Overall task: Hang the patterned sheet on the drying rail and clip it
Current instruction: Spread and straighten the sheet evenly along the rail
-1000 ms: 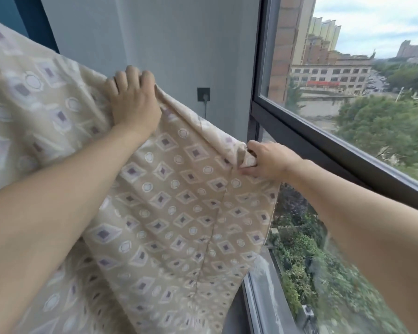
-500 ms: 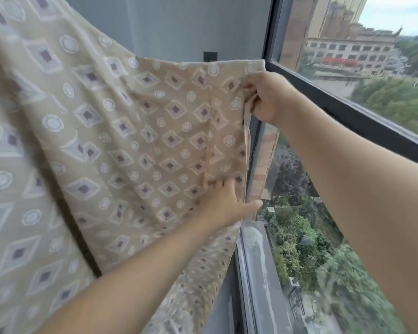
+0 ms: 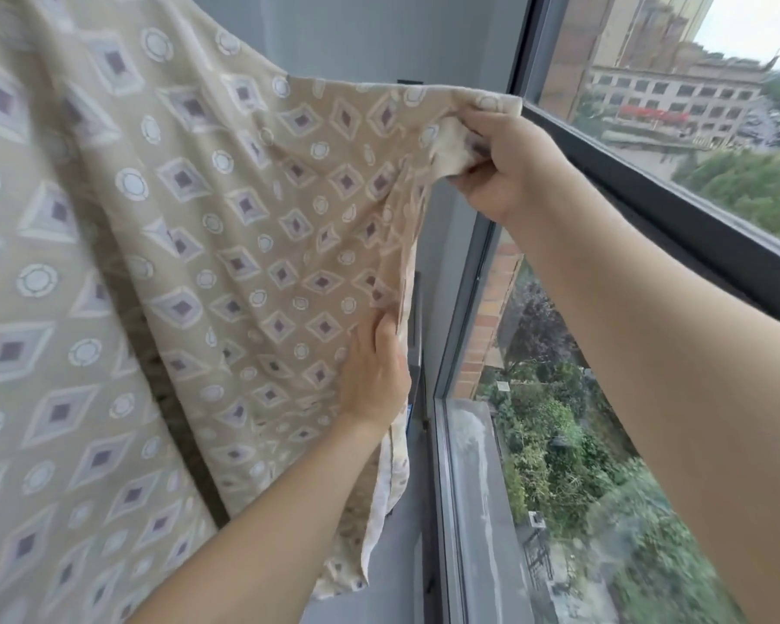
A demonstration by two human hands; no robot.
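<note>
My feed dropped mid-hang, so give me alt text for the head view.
The right hand grips the bunched top corner of the beige patterned sheet held up beside the window frame, while the left hand holds its side edge lower down. No drying rail or clips are visible.

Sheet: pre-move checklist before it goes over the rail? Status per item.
1. Right hand grips top corner of sheet: ok.
2. Left hand on the side edge lower down: ok, though whether it pinches the edge cannot be told.
3. Top edge pulled taut between grip and the rest: not ok, it sags.
4. Rail in sight: not ok, none in view.
5. Clips to hand: cannot tell, none in view.
6. Sheet clear of window frame: ok, corner near but apart.
</note>
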